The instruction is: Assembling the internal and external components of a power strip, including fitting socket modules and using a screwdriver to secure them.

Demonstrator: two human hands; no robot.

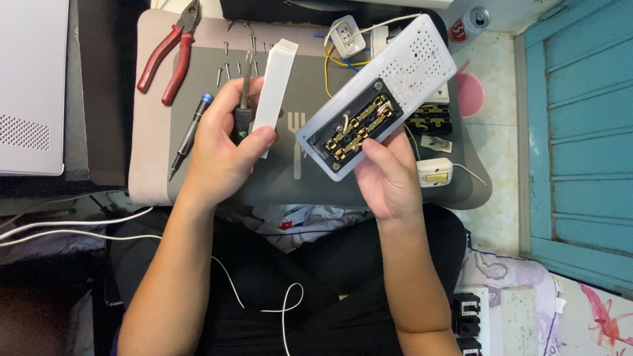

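While my right hand grips the opened power strip, brass contacts exposed, my left hand pinches screwdriver and white cover; inspection stage, cover needs setting down.

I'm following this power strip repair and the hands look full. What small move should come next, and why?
Probably set the white cover piece down on the grey tray. The left hand grips both that cover and a screwdriver, so the tool isn't free to work. The right hand holds the opened power strip tilted, with its brass contacts exposed.
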